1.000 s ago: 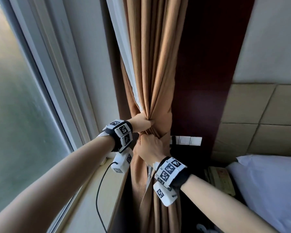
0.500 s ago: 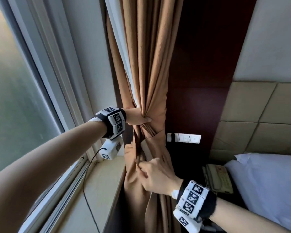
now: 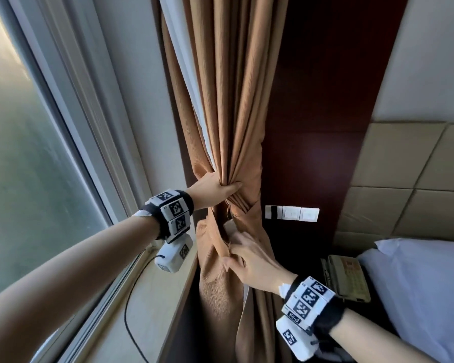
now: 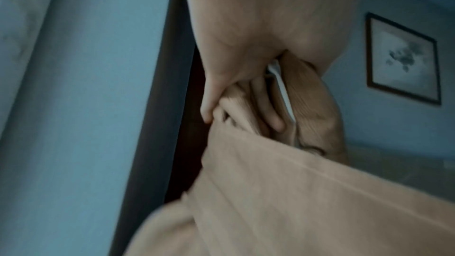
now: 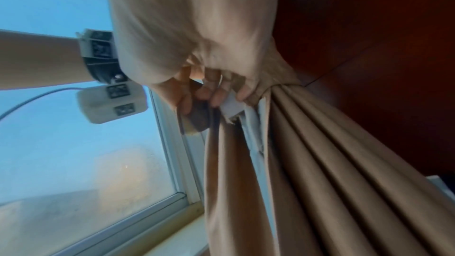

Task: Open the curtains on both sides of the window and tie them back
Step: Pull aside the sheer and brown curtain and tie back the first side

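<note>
Curtain (image 3: 236,113) hangs bunched against the dark wood panel (image 3: 312,127); the left hand (image 3: 211,188) grips the gathered folds, fingers curled round them. Below that grip the right hand (image 3: 252,260), which was up beside the left a second ago, has dropped to pinch a loose strip of fabric, probably the tie-back, so tying seems under way. Left wrist view: blurred fingers (image 4: 268,108) clench cloth. Right wrist view: fingertips (image 5: 216,100) pinch a pale edge. Windowsill (image 3: 152,310) lies beneath, a bed (image 3: 417,284) to the right.
</note>
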The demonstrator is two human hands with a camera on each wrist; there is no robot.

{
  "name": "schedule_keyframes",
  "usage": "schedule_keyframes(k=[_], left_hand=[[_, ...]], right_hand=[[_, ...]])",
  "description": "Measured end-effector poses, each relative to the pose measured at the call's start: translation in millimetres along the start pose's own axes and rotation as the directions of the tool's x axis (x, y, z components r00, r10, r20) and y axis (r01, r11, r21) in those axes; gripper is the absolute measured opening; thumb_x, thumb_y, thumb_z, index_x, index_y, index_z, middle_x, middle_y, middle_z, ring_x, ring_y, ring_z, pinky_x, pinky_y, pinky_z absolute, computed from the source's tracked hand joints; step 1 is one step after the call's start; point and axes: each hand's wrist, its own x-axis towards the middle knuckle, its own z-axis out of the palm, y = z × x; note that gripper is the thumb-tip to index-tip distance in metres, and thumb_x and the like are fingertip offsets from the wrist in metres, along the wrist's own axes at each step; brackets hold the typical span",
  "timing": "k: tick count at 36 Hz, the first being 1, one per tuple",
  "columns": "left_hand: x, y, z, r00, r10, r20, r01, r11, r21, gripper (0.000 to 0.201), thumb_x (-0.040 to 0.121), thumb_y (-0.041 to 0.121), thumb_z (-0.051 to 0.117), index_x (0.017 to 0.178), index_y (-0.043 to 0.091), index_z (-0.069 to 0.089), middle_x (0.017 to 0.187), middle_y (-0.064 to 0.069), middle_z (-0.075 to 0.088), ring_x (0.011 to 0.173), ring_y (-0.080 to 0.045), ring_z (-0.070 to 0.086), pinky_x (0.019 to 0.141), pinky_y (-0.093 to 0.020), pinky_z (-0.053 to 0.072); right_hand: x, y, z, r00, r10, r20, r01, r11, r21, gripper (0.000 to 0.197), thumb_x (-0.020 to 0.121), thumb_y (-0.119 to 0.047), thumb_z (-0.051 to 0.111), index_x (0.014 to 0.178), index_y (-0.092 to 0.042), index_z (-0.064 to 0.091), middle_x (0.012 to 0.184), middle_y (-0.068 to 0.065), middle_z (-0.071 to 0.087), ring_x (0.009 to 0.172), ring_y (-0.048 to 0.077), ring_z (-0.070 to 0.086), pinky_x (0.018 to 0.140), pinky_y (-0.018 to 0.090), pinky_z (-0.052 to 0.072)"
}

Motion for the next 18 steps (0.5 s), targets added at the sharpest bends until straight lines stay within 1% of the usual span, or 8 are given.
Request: schedule_keyframes(k=[2, 4, 7, 10, 12, 14, 16, 18], left_hand=[[-1, -3, 5, 0.999, 0.026, -0.027, -0.027, 0.999, -0.018, 0.045, 0.093, 0.046, 0.053, 0.126, 0.015, 0.055, 0.111, -0.001, 0.063, 0.098, -0.012, 0.060, 0.082, -0.017, 0.046], [-4, -8, 7, 0.997, 0.046, -0.058, -0.047, 0.999, -0.025, 0.037, 0.085, 0.049, 0.063, 0.096, 0.014, 0.063, 0.083, 0.007, 0.063, 0.077, -0.003, 0.061, 0.063, -0.008, 0.043], [-8, -26, 11, 0.999, 0.044, -0.031, -0.046, 0.996, -0.072, 0.062, 0.068, 0.067, 0.068, 0.060, 0.009, 0.050, 0.058, 0.002, 0.049, 0.054, -0.007, 0.047, 0.051, -0.023, 0.040], [-11, -41, 9, 0.997, 0.051, 0.062, -0.047, 0.996, -0.073, 0.074, 0.067, 0.075, 0.064, 0.070, 0.001, 0.065, 0.066, -0.014, 0.057, 0.057, -0.017, 0.049, 0.056, -0.031, 0.042], [-13, -39, 9, 0.992, 0.052, 0.111, -0.062, 0.994, 0.087, 0.055, 0.075, 0.066, 0.062, 0.072, 0.012, 0.070, 0.069, -0.001, 0.064, 0.063, -0.011, 0.057, 0.061, -0.026, 0.048], [-13, -32, 13, 0.989, 0.061, 0.138, -0.094, 0.964, 0.249, 0.039, 0.079, 0.057, 0.064, 0.091, 0.020, 0.070, 0.088, 0.009, 0.068, 0.082, -0.009, 0.062, 0.075, -0.023, 0.049], [-11, -25, 17, 0.984, 0.086, 0.154, -0.135, 0.930, 0.343, 0.041, 0.081, 0.051, 0.066, 0.113, 0.024, 0.062, 0.107, 0.010, 0.065, 0.099, -0.012, 0.060, 0.089, -0.025, 0.047], [-5, -24, 20, 0.980, 0.047, 0.194, -0.121, 0.912, 0.392, 0.043, 0.081, 0.046, 0.068, 0.116, 0.023, 0.059, 0.108, 0.010, 0.064, 0.102, -0.014, 0.060, 0.094, -0.027, 0.046]], right_hand=[[5, 4, -4, 0.999, 0.007, 0.054, -0.010, 0.999, 0.054, 0.023, 0.095, -0.029, 0.053, 0.097, -0.012, 0.069, 0.129, -0.008, 0.042, 0.126, 0.003, 0.035, 0.106, 0.010, 0.016], [8, 10, -4, 0.996, 0.017, 0.086, -0.025, 0.996, 0.085, 0.022, 0.095, -0.028, 0.053, 0.102, -0.013, 0.067, 0.136, -0.012, 0.035, 0.132, -0.001, 0.028, 0.113, 0.022, 0.019], [11, 19, -5, 0.991, 0.049, 0.121, -0.059, 0.995, 0.082, 0.023, 0.094, -0.029, 0.051, 0.104, -0.015, 0.065, 0.138, -0.011, 0.035, 0.132, 0.008, 0.035, 0.110, 0.038, 0.032], [13, 20, -8, 0.991, 0.038, 0.131, -0.049, 0.996, 0.079, 0.022, 0.094, -0.025, 0.051, 0.103, -0.010, 0.065, 0.139, -0.006, 0.038, 0.131, 0.012, 0.037, 0.110, 0.031, 0.030], [16, 20, -7, 0.992, 0.024, 0.128, -0.034, 0.996, 0.079, 0.022, 0.094, -0.023, 0.052, 0.100, -0.006, 0.065, 0.139, -0.004, 0.041, 0.128, 0.014, 0.041, 0.108, 0.031, 0.033], [18, 19, -7, 0.990, 0.029, 0.141, -0.041, 0.996, 0.083, 0.023, 0.094, -0.023, 0.052, 0.104, -0.006, 0.065, 0.139, -0.003, 0.042, 0.125, 0.015, 0.044, 0.105, 0.030, 0.037], [21, 18, -7, 0.989, 0.017, 0.145, -0.032, 0.994, 0.102, 0.023, 0.094, -0.022, 0.051, 0.106, -0.007, 0.065, 0.136, -0.005, 0.046, 0.121, 0.013, 0.048, 0.098, 0.025, 0.040], [22, 16, -9, 0.991, -0.005, 0.131, -0.009, 0.994, 0.105, 0.020, 0.095, -0.019, 0.049, 0.102, -0.008, 0.064, 0.124, -0.004, 0.054, 0.113, 0.009, 0.050, 0.095, 0.023, 0.039]])
